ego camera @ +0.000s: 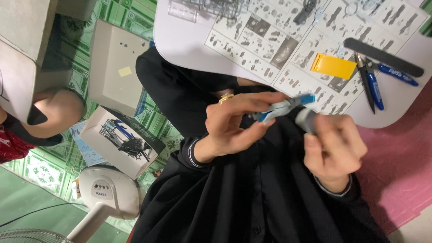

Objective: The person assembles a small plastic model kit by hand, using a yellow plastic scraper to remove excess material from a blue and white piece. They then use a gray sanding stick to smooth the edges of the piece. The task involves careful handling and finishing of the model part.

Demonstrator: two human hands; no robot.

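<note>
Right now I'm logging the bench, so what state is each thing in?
Left hand: pinching the model part.
Model part: held, blue tip up.
Right hand: closed on a blurred grey piece.
Nippers: lying flat.
File: lying flat.
Manual: spread open.

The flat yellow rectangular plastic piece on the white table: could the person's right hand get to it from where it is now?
Probably yes. The flat yellow rectangular plastic piece lies uncovered on the instruction sheet, just above the right hand, with nothing between them. But that hand is gripping a small grey part, so it would need freeing first.
</note>
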